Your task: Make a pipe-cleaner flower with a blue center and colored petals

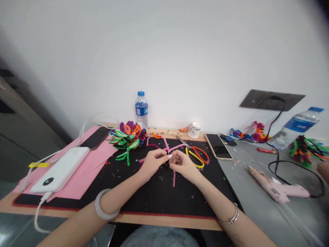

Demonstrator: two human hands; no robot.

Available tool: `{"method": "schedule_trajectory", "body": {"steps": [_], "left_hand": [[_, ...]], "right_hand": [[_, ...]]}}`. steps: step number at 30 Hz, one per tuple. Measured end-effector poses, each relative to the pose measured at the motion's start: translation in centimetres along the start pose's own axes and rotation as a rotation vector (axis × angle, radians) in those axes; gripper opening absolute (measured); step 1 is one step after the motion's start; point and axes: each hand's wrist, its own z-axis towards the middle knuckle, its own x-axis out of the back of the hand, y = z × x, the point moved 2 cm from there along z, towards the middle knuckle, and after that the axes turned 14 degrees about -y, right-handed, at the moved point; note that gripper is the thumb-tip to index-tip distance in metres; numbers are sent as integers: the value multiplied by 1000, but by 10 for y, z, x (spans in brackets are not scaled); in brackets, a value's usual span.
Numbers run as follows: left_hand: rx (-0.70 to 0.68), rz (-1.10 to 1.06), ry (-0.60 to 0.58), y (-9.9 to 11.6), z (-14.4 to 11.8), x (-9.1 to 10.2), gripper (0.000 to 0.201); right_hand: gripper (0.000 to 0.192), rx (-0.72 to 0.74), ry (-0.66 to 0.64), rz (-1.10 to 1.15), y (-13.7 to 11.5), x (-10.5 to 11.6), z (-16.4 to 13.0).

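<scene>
Both hands meet over the middle of the black mat (159, 192) on the desk (257, 206): the left hand (153, 162) and the right hand (182, 164) press their fingertips together, pinching a pink pipe cleaner (167, 148) between them, with loose pink ends sticking up behind the fingers and one piece hanging down toward the near edge of the mat

The likeliest slip, as I judge it, is the thin stem springing out of the pinch, since it is held only at the fingertips; it could flick among the scraps strewn on the mat. The scissors (196, 154) lie just right of the right hand, blades toward the wall, so a wrist drifting sideways could knock them. Off the mat's right edge the pink glue gun (277, 188) rests with its black cord looping back toward the wall socket; a snagged cord would drag it

Behind the mat stands a water bottle (141, 109) with a blue cap, seemingly near empty. A second bottle (295, 127) lies tilted far right of the mat, holding some water. A small white jar (194, 130) sits behind the mat too; its contents cannot be seen
</scene>
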Motion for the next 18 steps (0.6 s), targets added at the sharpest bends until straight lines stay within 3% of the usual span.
{"method": "schedule_trajectory", "body": {"steps": [4,18], "left_hand": [[-15,20,-43,-2,1,-1,23],[-18,-42,-93,-1,1,-6,18]], "right_hand": [[8,-24,-9,-35,-1,-3,0],[10,-38,-10,-11,3,-4,1]]}}
